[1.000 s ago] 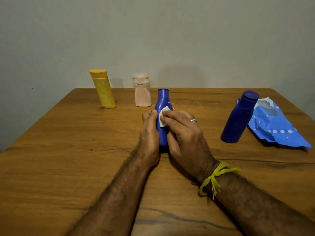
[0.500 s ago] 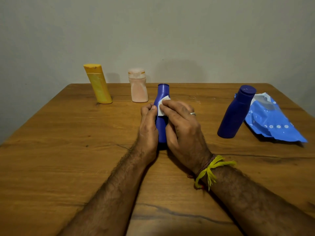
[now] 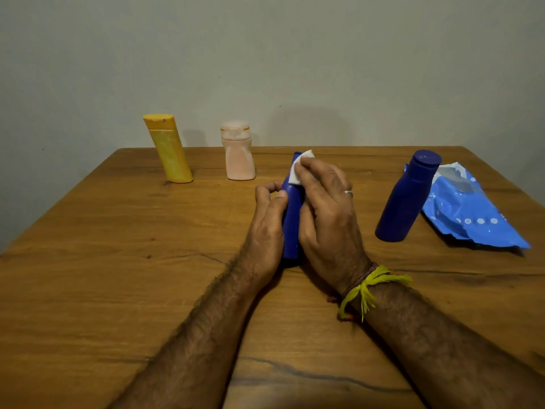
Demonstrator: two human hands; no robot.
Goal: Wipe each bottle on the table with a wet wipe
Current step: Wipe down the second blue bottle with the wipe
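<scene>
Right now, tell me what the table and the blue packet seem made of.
Table: looks like wood or wood-look laminate, with brown grain, dark knots and a low sheen; which one is unclear. Blue packet: probably thin plastic film, crinkled and glossy with creases that catch the light.

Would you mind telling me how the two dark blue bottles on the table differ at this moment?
The middle blue bottle is gripped by the left hand, while the right hand presses a white wipe against its top; the right blue bottle stands untouched. The middle one's cap is covered by the wipe; the right one's round cap shows plainly. The right one stands beside the blue wipes packet. Both are dark blue, standing on the table.
</scene>
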